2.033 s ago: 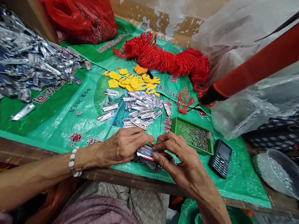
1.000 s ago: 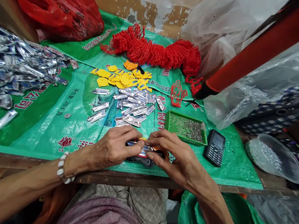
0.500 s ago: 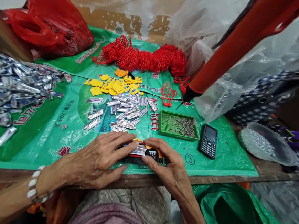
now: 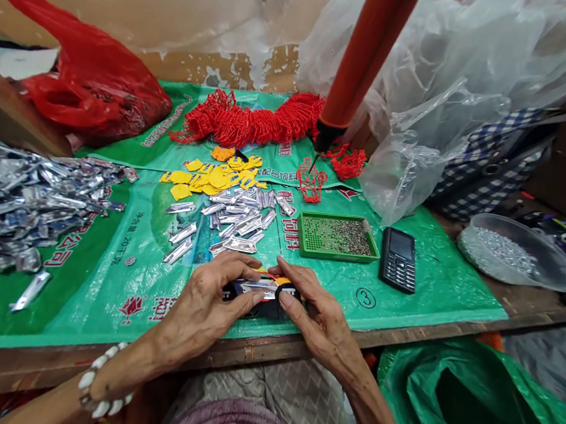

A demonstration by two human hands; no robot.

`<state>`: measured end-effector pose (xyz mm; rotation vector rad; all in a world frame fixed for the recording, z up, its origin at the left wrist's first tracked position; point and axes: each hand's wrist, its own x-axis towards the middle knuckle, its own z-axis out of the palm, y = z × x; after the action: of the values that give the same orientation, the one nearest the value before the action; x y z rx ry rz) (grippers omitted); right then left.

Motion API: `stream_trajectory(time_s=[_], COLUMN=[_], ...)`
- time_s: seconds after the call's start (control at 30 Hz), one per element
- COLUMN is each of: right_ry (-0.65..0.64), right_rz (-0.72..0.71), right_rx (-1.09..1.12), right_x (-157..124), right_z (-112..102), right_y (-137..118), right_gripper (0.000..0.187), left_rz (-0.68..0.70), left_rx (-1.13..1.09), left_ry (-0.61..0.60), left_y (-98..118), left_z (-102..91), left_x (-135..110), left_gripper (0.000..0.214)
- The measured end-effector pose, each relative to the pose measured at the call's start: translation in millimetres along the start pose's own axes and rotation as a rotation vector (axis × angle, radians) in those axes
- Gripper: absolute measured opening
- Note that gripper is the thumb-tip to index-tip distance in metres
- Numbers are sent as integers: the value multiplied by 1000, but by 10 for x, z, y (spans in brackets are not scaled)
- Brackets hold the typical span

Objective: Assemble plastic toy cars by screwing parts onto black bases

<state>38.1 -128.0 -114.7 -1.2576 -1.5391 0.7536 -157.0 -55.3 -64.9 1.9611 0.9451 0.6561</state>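
Note:
Both of my hands pinch a small black jig (image 4: 260, 305) that lies near the front edge of the green woven sheet (image 4: 112, 270). A silver metal strip (image 4: 260, 289) with a yellow piece under it sits on top of the jig. My left hand (image 4: 206, 310) grips its left end with thumb and fingers. At the jig's right end my right hand (image 4: 311, 312) presses with the thumb on a round black knob. Just beyond lie loose silver strips (image 4: 236, 218), yellow pieces (image 4: 212, 174) and a green tray of small pins (image 4: 337, 236).
A big heap of silver strips (image 4: 24, 198) fills the left. Red plastic frames (image 4: 251, 121) and a red bag (image 4: 86, 92) lie at the back. An orange pole (image 4: 361, 55) slants down at centre back. A black phone (image 4: 398, 259), a clear bowl of pins (image 4: 517, 256) and plastic bags sit right.
The view has tilted up and shifted. My hands stay on the jig, which now lies closer to the table's front edge; my right thumb has come to rest on the knob.

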Motion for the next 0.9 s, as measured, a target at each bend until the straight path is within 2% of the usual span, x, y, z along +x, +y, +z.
stream_trajectory(time_s=[0.2, 0.5, 0.63, 0.8, 0.9], right_ry=[24, 27, 29, 41, 41], right_rz=[-78, -55, -46, -52, -40], right_rx=[-26, -6, 10, 16, -1], right_x=[0, 0, 1, -4, -13], right_z=[39, 61, 64, 57, 51], right_y=[11, 49, 34, 10, 5], right_gripper=[50, 45, 44, 44, 44], left_rz=[-126, -90, 52, 437, 521], left_rx=[-33, 57, 128, 329, 396], left_ry=[-8, 1, -7, 134, 91], left_y=[49, 106, 68, -73, -182], left_z=[6, 25, 54, 80, 34], left_x=[39, 137, 121, 21, -40], left_gripper=[13, 15, 14, 4, 21])
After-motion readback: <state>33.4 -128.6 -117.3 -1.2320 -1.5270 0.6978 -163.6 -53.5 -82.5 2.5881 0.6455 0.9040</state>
